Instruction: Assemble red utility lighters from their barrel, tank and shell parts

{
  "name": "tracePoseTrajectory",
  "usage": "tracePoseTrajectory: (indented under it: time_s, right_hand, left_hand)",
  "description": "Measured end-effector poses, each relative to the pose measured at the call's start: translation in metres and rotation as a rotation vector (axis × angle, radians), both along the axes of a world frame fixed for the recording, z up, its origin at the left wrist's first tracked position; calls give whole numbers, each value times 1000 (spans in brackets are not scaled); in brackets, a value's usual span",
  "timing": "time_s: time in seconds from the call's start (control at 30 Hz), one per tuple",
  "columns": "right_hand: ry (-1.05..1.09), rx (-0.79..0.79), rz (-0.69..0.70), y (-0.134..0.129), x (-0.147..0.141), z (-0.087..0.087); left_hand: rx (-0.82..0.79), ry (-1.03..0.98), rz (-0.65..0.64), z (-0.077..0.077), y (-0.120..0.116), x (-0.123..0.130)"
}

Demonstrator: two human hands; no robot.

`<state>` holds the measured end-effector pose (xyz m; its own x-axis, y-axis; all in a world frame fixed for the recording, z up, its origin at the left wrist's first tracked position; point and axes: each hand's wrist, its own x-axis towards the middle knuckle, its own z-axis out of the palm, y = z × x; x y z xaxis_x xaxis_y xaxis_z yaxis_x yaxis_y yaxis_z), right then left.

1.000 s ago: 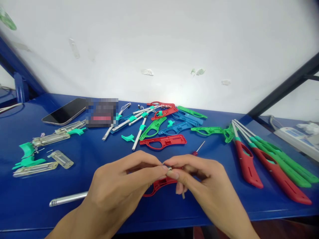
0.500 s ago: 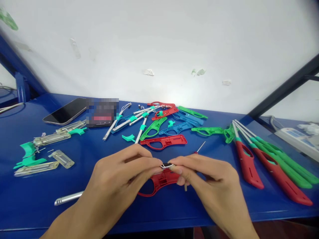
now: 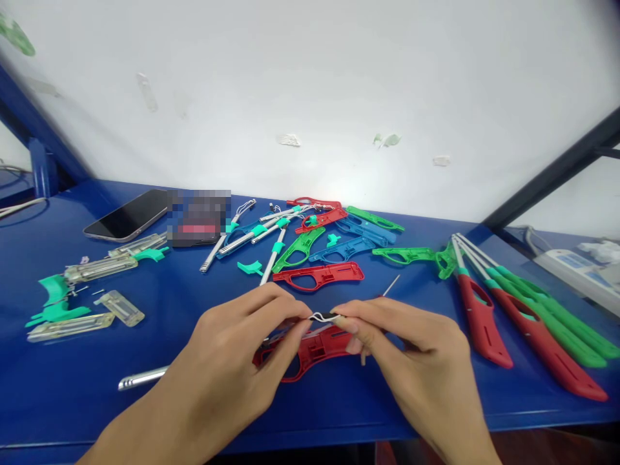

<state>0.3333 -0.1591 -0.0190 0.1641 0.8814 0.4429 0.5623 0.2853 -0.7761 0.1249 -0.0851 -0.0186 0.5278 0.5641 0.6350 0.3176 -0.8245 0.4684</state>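
Observation:
My left hand [image 3: 232,352] and my right hand [image 3: 416,352] meet at the centre, thumbs and forefingers pinched. Between their fingertips runs a looped white wire [image 3: 323,318] beside a small black piece [image 3: 320,314]; its ends are hidden by the fingers. Just below lies a red lighter handle half [image 3: 320,352], hollow side up, partly covered by both hands. A silver lighter tube [image 3: 143,378] sticks out to the left from behind my left hand. A thin metal shaft [image 3: 391,285] shows beyond my right hand, its other end hidden.
Red, green and blue handle halves [image 3: 320,276] and silver tubes with wires [image 3: 242,239] lie at the back. Clear fuel tanks [image 3: 123,309] and teal triggers [image 3: 58,313] are on the left, near a phone [image 3: 128,215]. Assembled lighters [image 3: 484,323] lie right.
The fingertips have shifted slightly, and the white wire now bows up in a clearer loop. My left hand and the silver tube have moved a little to the right.

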Motion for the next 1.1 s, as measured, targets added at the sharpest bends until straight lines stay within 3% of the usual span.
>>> tracePoseTrajectory:
  time_s: [0.3,0.7,1.1]
  right_hand:
    - [-20,22,-29,-1,-2,0]
    - [-96,42,-45,-1,-3,-2]
    - [-134,92,-9,0,-1,-4]
  left_hand:
    - [97,103,11,-9,0,-2]
    - [131,219,37,-9,2,-4]
    - [218,385,-28,-10,11,-12]
